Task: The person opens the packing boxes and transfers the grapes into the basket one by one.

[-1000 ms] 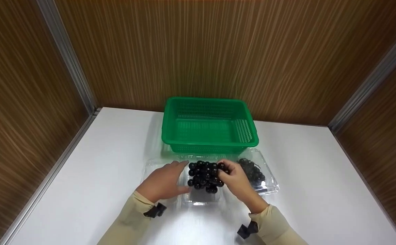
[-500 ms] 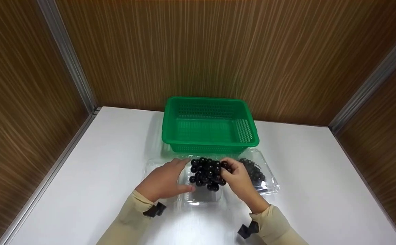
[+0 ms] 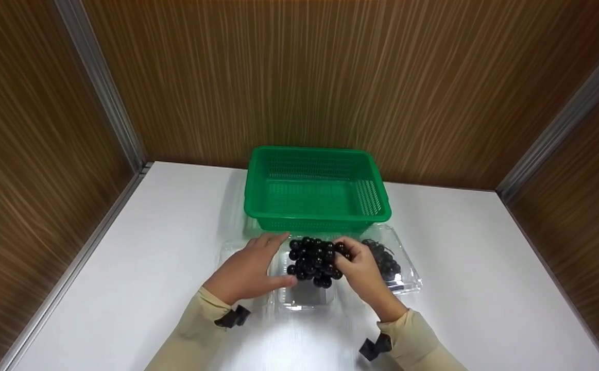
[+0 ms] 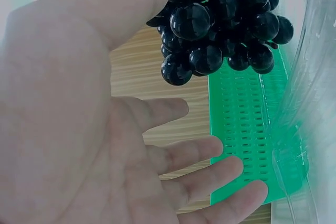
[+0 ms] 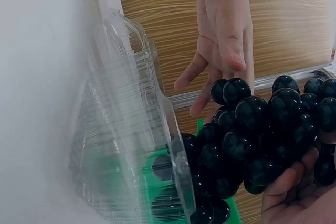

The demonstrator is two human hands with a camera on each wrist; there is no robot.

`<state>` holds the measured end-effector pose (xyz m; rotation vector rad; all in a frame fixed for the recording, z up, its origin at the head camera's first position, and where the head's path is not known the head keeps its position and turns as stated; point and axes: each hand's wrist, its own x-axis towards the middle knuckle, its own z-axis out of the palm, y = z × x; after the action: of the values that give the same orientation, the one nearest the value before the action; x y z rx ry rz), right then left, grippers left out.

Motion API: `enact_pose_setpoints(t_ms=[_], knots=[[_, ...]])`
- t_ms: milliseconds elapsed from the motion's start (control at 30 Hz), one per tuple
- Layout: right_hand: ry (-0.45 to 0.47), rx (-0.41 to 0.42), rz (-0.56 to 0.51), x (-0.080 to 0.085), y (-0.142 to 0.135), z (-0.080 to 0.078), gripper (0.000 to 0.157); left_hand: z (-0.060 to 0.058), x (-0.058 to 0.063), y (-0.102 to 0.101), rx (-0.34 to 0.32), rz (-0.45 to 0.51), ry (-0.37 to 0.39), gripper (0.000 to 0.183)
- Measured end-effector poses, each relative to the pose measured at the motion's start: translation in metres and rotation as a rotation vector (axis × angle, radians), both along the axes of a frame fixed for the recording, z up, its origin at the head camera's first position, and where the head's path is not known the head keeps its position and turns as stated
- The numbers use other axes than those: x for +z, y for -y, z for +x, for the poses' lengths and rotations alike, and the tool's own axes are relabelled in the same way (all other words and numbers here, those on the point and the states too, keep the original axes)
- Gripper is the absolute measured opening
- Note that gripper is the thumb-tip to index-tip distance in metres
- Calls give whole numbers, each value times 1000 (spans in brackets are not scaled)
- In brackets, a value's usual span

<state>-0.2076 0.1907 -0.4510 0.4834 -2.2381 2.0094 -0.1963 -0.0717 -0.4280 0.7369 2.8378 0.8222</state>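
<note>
A bunch of black grapes (image 3: 312, 257) hangs over a clear plastic container (image 3: 299, 307) in the head view. My right hand (image 3: 359, 270) pinches its right end between thumb and curled fingers. On its left side my left hand (image 3: 245, 273) is held with fingers straight and thumb apart. In the left wrist view the left thumb (image 4: 131, 6) overlaps the grapes (image 4: 226, 19); whether it touches them I cannot tell. The right wrist view has the grapes (image 5: 257, 135) above the container's transparent wall (image 5: 163, 103), partly covering the right hand (image 5: 304, 192).
Behind the hands stands a green plastic basket (image 3: 317, 217) with slotted sides. A closed clear container (image 3: 407, 282) at the right has another dark grape bunch (image 3: 381, 260) inside. Wood-patterned panels (image 3: 299, 77) enclose the white table (image 3: 474, 288) at back and sides.
The right hand has moved the grapes slightly right and away from me, then almost stopped. My left hand's fingers have shifted a little away from me beside the bunch.
</note>
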Motion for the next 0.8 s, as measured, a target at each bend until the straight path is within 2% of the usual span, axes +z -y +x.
enact_pose_setpoints(t_ms=[800], knots=[[-4, -37, 20, 2, 0, 0, 10, -1, 1, 2, 9, 12, 42, 100]])
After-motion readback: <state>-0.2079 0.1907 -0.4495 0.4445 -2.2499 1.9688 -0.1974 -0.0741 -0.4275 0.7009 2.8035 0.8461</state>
